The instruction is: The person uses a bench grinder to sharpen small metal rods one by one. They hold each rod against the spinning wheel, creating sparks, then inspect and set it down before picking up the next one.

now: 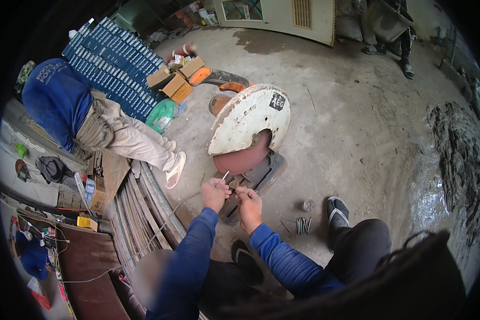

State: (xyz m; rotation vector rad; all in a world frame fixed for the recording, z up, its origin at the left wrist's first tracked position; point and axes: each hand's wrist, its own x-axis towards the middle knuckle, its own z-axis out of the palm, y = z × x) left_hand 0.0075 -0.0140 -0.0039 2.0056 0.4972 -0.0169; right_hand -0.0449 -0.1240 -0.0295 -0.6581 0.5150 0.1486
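My left hand (pixel 215 195) is closed around a short, thin metal rod (pixel 226 174), which sticks up from the fingers. My right hand (pixel 248 209) is beside it, thumb and fingertips pinched together; whatever they grip is too small to make out. Just beyond both hands stands a cut-off saw with a worn white blade guard (pixel 245 125). Its reddish-brown cutting disc (pixel 245 157) shows under the guard, close to the rod's tip. The saw's dark metal base (pixel 269 173) rests on the concrete floor, partly hidden by my hands.
Several short metal rods (pixel 303 225) lie by my right foot, near a small clear cup (pixel 308 205). Long pipes and bars (pixel 154 205) lie at left. A co-worker in blue (pixel 58 98) bends beside cardboard boxes (pixel 177 88). Wet cement (pixel 456 154) lies far right; another person stands behind.
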